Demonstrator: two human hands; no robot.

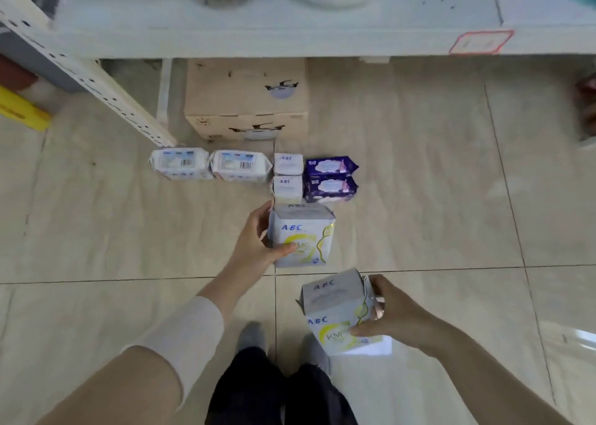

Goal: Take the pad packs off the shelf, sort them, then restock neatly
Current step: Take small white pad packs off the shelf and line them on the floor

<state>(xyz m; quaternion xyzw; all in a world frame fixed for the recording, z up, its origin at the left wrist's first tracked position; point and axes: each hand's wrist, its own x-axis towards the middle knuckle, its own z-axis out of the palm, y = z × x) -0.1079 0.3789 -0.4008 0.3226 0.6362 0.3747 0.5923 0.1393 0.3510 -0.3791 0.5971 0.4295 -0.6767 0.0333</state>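
My left hand grips a white and yellow ABC pad pack above the floor tiles. Lower and nearer to me, my right hand grips a second ABC pack of the same kind. Other packs lie in a row on the floor beyond. At the left are two white packs with barcodes. Two small ABC packs sit in the middle. At the right are two purple packs. The pack in my left hand hangs just in front of the small ABC packs.
A white shelf board crosses the top with metal pots on it and a red-edged price label. A cardboard box stands under it, behind the packs. A perforated shelf upright slants at the left. My legs and feet show at the bottom.
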